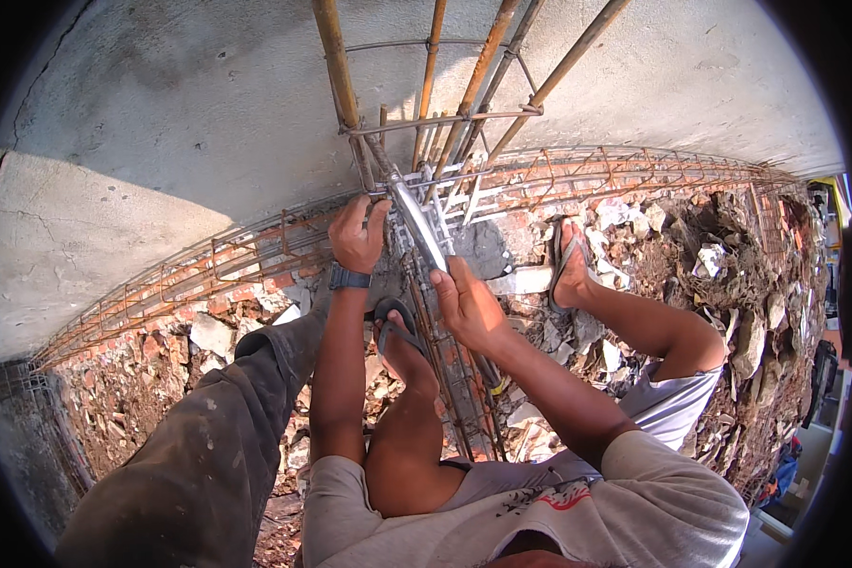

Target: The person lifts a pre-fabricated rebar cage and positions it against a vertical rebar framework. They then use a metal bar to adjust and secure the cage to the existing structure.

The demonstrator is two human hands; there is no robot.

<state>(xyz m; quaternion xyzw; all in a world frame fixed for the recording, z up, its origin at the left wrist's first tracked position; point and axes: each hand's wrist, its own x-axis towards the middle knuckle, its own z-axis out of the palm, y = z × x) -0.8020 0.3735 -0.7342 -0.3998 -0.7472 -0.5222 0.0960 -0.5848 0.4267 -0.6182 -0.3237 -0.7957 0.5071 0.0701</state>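
My right hand [473, 301] is closed around the lower end of a long silver metal tool [417, 220]. The tool slants up and left toward the foot of a thick rusty rebar [339, 71], where its far end is hard to make out. My left hand [354, 234], with a dark watch on the wrist, is closed with bent fingers at the base of that rebar. What its fingertips pinch is hidden. Several upright rebars [473, 80] rise here, ringed by a bent steel stirrup [445, 121]. Beneath my hands a narrow rebar cage [450, 388] runs toward me.
A long horizontal rebar cage [208, 270] lies along the foot of a cracked grey wall [151, 114]. Broken rubble [729, 275] covers the ground. My sandalled feet [570, 265] straddle the narrow cage. Another person's dark trouser leg [199, 435] stands close on my left.
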